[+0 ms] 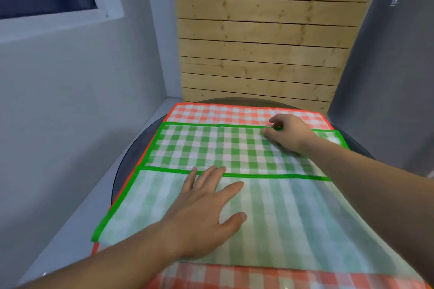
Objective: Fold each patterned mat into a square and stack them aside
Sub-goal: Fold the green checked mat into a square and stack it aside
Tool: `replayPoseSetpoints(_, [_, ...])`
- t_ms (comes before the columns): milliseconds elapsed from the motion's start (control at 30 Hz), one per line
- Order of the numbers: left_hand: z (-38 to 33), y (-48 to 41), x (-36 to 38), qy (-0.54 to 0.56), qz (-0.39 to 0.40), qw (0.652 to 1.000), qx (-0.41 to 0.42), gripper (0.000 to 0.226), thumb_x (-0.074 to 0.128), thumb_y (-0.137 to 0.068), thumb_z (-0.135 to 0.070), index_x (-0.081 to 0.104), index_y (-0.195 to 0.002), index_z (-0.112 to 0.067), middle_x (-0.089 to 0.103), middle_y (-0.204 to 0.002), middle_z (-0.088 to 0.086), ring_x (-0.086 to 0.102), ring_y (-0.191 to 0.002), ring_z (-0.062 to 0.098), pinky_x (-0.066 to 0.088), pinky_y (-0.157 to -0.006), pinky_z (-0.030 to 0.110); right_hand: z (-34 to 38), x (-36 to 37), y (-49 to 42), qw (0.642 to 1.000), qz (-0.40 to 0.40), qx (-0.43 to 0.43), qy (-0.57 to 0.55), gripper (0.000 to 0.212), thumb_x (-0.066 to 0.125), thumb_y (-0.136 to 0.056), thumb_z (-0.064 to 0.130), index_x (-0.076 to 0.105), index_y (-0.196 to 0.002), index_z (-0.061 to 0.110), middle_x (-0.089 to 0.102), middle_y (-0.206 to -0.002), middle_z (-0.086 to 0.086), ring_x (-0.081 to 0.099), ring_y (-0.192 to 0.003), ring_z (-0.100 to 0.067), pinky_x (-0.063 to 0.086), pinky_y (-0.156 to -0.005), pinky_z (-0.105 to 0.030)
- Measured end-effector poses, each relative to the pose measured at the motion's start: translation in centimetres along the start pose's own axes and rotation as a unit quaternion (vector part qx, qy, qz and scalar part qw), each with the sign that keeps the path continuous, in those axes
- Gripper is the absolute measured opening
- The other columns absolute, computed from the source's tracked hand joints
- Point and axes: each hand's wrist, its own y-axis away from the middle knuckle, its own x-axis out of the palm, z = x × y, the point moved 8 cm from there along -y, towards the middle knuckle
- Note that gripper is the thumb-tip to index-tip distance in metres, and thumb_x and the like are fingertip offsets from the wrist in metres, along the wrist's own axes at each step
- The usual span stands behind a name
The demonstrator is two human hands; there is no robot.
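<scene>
A green checked mat (211, 148) with a bright green border lies on top of an orange checked mat (234, 112). Its near part is folded over, so the pale underside (293, 218) faces up and its edge runs across the middle. My left hand (206, 209) lies flat on that folded flap, fingers spread, fingertips at the green edge. My right hand (287, 132) pinches the far green border of the mat between thumb and fingers. The orange mat shows beyond the green one and again at the near edge (234, 277).
Both mats cover a dark round table (131, 162), whose rim shows at the left and right. A grey wall with a window stands on the left, a wooden slatted panel (258, 42) behind the table, and a grey wall on the right.
</scene>
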Motion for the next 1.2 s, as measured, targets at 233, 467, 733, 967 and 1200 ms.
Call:
replayPoseSetpoints(233, [-0.1, -0.4, 0.0, -0.002, -0.001, 1.000, 0.009, 0.068, 0.024, -0.096, -0.072, 0.010, -0.157, -0.046, -0.008, -0.168, -0.009, -0.021, -0.151, 0.005, -0.014, -0.124, 0.045, 1.0, -0.9, -0.5, 1.000, -0.019, -0.024, -0.006, 0.045, 0.070, -0.079, 0.060, 0.069, -0.108, 0.026, 0.067, -0.091, 0.004, 0.064, -0.078, -0.019, 0.056, -0.076, -0.040])
replayPoseSetpoints(467, [-0.2, -0.2, -0.1, 0.001, -0.002, 1.000, 0.011, 0.068, 0.025, -0.096, -0.072, 0.011, -0.157, -0.046, -0.008, -0.168, -0.008, -0.021, -0.151, 0.005, -0.014, -0.124, 0.044, 1.5, -2.6, 0.0, 0.996, -0.056, -0.059, -0.031, 0.020, 0.068, -0.086, 0.047, 0.072, -0.074, 0.031, 0.070, -0.069, 0.014, 0.064, -0.072, -0.007, 0.050, -0.090, -0.047])
replayPoseSetpoints(733, [-0.6, -0.1, -0.6, -0.015, -0.004, 1.000, 0.013, 0.069, 0.025, -0.097, -0.070, 0.012, -0.158, -0.042, -0.008, -0.169, -0.002, -0.021, -0.152, 0.010, -0.016, -0.123, 0.047, 4.9, -7.6, 4.9, 0.988, -0.099, -0.118, 0.014, 0.016, 0.067, -0.087, 0.046, 0.072, -0.079, 0.034, 0.065, -0.084, 0.020, 0.053, -0.093, -0.007, 0.028, -0.100, -0.038])
replayPoseSetpoints(967, [-3.6, 1.9, -6.7, -0.055, -0.197, 0.977, 0.059, 0.070, 0.041, -0.093, -0.064, 0.034, -0.151, -0.025, 0.022, -0.165, 0.010, 0.009, -0.155, 0.025, -0.001, -0.125, 0.045, 8.1, -11.1, 13.1, 0.976, -0.102, -0.191, 0.014, 0.012, 0.072, -0.084, 0.038, 0.074, -0.077, 0.029, 0.067, -0.080, 0.018, 0.062, -0.085, -0.005, 0.046, -0.079, -0.029])
replayPoseSetpoints(1200, [-9.6, 6.5, -11.0, -0.117, -0.329, 0.917, 0.195, 0.052, 0.067, -0.082, -0.048, 0.064, -0.119, -0.011, 0.056, -0.131, 0.011, 0.049, -0.123, 0.032, 0.031, -0.110, 0.043, 7.1, -9.0, 21.8, 0.968, -0.054, -0.244, 0.024, 0.008, 0.077, -0.082, 0.032, 0.074, -0.077, 0.028, 0.068, -0.084, 0.015, 0.061, -0.084, -0.003, 0.049, -0.081, -0.027])
